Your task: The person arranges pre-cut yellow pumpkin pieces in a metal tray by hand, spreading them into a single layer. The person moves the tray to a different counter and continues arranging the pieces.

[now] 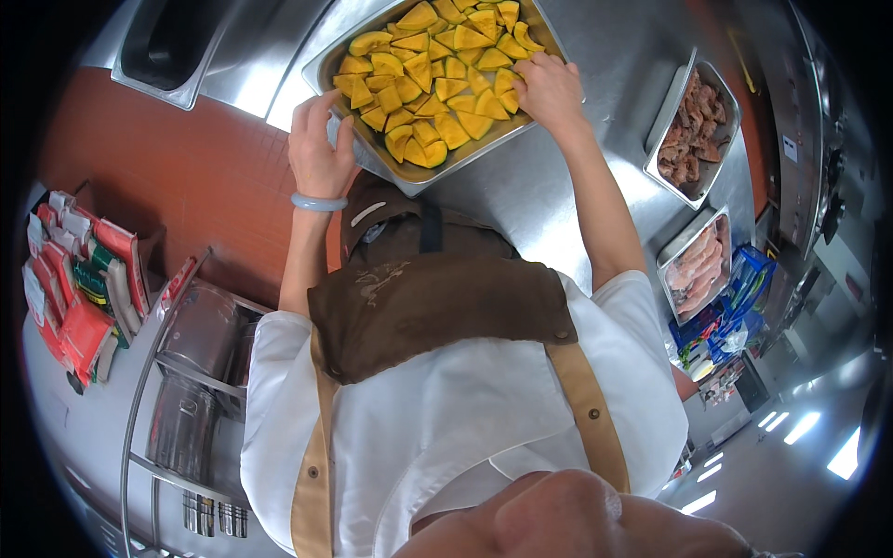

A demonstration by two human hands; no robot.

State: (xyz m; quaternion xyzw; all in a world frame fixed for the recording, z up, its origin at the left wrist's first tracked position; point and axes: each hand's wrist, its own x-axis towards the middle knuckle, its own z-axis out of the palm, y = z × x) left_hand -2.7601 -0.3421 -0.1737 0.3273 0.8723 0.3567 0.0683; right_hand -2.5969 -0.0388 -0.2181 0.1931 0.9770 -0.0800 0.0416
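Observation:
In front of me a shallow metal tray (465, 156) holds many pumpkin wedges (449, 88), yellow-orange with green skin, spread loosely across its bottom. My left hand (319, 144), with a pale bangle at the wrist, grips the tray's left near side, its fingers over the rim and the thumb set apart. At the right side, my right hand (551, 91) curls over the rim, fingertips reaching inside beside the nearest wedges. The undersides of both grips are hidden.
A steel worktop (530, 205) extends to the right, bearing a pan of brown meat pieces (693, 130) and a pan of pale raw meat (696, 265). Blue packages (744, 288) lie beyond. Left are a dark-bottomed basin (172, 42), red and green packets (88, 279) and a metal rack (149, 400).

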